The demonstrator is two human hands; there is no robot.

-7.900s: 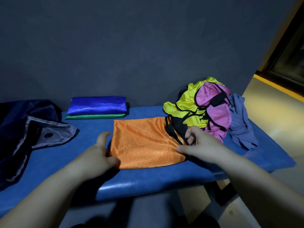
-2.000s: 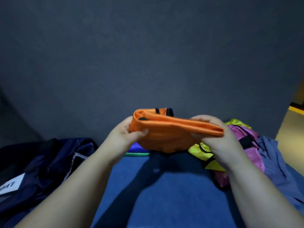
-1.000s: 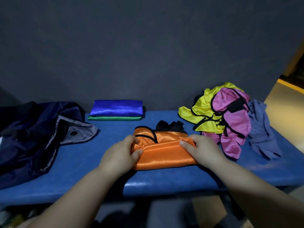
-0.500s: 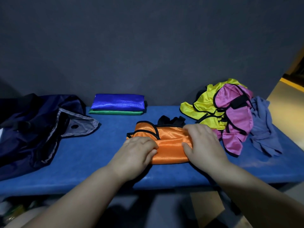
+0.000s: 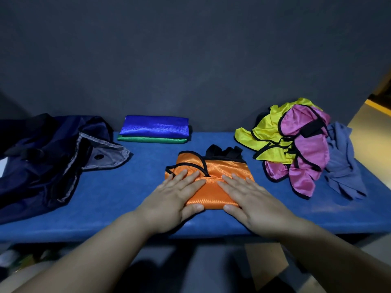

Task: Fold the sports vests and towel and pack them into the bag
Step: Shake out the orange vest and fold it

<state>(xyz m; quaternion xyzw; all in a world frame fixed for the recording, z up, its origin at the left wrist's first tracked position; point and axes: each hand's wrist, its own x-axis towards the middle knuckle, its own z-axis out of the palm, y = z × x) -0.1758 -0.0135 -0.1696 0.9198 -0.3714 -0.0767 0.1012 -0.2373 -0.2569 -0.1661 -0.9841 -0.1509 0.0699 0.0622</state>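
The shiny orange sports vest (image 5: 228,168), in the air two seconds ago, now lies folded mid-front on the blue padded tabletop (image 5: 127,193). The left hand (image 5: 173,199) and right hand (image 5: 254,201) press it flat, fingers (image 5: 187,178) straight and slightly spread. This fold looks finished.

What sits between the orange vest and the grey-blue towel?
In the head view, right of the orange vest comes a strip of bare blue bench, then the crumpled pink vest tangled with the yellow vest, up against the towel.
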